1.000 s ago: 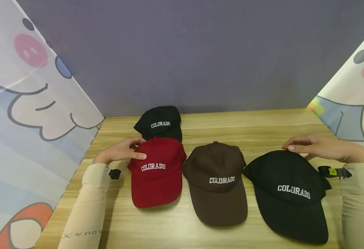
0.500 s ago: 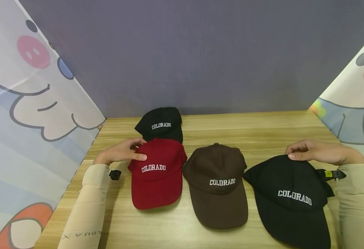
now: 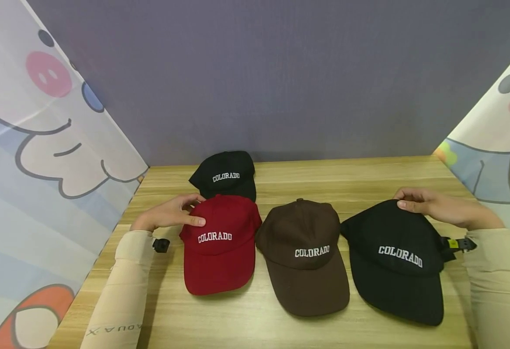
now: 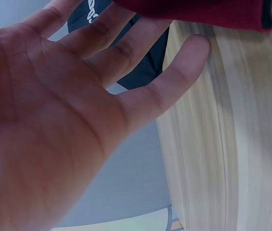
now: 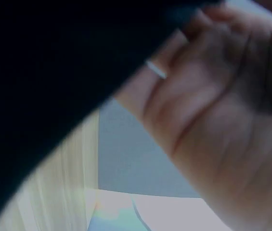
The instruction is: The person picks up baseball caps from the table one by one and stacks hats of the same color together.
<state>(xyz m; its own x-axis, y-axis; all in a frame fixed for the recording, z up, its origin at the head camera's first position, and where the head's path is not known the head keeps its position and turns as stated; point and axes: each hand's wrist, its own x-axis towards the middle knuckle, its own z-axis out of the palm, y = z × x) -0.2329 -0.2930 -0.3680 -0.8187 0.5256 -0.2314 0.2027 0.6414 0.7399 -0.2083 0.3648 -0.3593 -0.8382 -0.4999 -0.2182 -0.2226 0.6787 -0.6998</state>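
Observation:
My left hand (image 3: 174,213) holds the red baseball cap (image 3: 220,264) at the left of its crown, thumb on the front and fingers behind. In the left wrist view, the fingers (image 4: 126,53) reach behind the red cloth, the little finger apart from it. At the right, my right hand (image 3: 438,206) pinches the top of a large black baseball cap (image 3: 396,286) between thumb and fingers. Dark cloth hides much of the right wrist view, and the fingertips there are blurred. Between these two caps lies a brown baseball cap (image 3: 309,286), touched by neither hand.
Another black cap (image 3: 226,167) lies behind the red one, partly covered by it. All the caps read COLORADO. The wooden table (image 3: 368,177) ends at a grey back panel (image 3: 281,87). Cartoon-printed panels (image 3: 32,160) flank both sides.
My right hand has closed on the black cap's top and moved it leftward and a little away from me, up against the brown cap. My left hand and the red cap stay put.

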